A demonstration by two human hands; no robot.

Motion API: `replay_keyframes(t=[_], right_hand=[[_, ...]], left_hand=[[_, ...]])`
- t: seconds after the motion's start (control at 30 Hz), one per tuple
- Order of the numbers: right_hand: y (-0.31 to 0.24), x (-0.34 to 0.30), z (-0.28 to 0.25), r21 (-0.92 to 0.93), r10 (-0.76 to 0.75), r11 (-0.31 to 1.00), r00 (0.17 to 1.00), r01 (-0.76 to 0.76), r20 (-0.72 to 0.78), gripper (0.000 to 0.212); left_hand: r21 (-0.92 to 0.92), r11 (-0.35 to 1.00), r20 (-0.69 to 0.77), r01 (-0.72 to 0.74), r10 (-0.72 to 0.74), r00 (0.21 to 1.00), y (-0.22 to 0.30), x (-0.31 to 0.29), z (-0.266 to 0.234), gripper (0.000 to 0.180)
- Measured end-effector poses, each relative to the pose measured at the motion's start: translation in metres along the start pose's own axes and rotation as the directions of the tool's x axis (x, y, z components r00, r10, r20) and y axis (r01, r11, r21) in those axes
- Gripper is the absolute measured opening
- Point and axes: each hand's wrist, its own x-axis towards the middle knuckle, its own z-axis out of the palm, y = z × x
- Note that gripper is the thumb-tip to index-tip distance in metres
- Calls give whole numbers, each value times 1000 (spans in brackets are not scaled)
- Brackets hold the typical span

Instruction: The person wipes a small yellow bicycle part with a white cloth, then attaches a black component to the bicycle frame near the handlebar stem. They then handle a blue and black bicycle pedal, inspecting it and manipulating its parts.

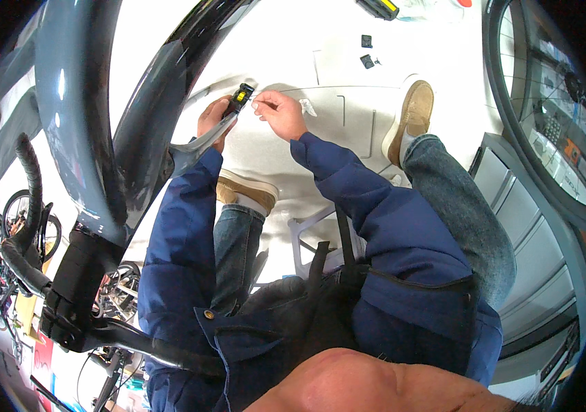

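The small black block with a yellow-green insert (241,97) sits at the fingertips of the left hand (213,119), just beyond the tip of the glossy grey fork blade (200,143). That hand is curled in around the block's near end; how much the blade bears is hidden. If the fingers slackened or slid, the block could tip or drop to the pale floor mat (265,152) under the grip. The handlebar (169,353), well below the grip, crosses the left sleeve (179,240); a knock from that arm could swing the fork and spoil the alignment.

The right hand (280,113) is just right of the block, thumb and forefinger brought close as in a pinch; whether they meet, or hold something thin, I cannot tell. Anything that small could easily be lost among the bits about: a crumpled clear scrap (308,107) lies just right of this hand, and two black pieces (367,52) farther up and right.

The left forearm runs nearly straight up, with the hand beside the blade. The right forearm slants up and leftward, elbow out, fingers pointing toward the block.
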Motion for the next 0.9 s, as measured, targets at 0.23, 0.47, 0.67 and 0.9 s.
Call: replay_keyframes(t=[0.23, 0.47, 0.67, 0.9], right_hand=[[-2, 9, 11, -244, -145, 961, 988, 129, -50, 15], [-4, 5, 33, -419, -152, 906, 970, 59, -192, 21], [-6, 3, 17, -490, -225, 862, 965, 132, -136, 21], [-39, 50, -109, -928, -418, 363, 875, -87, -245, 35]], left_hand=[[39, 999, -4, -24, 24, 1000, 1, -3, 3, 44], [41, 998, 14, -42, 42, 999, 2, -3, 3, 45], [26, 1000, -25, -14, 15, 1000, 6, -7, 6, 48], [149, 988, -146, -34, 56, 988, 9, -27, -15, 44]])
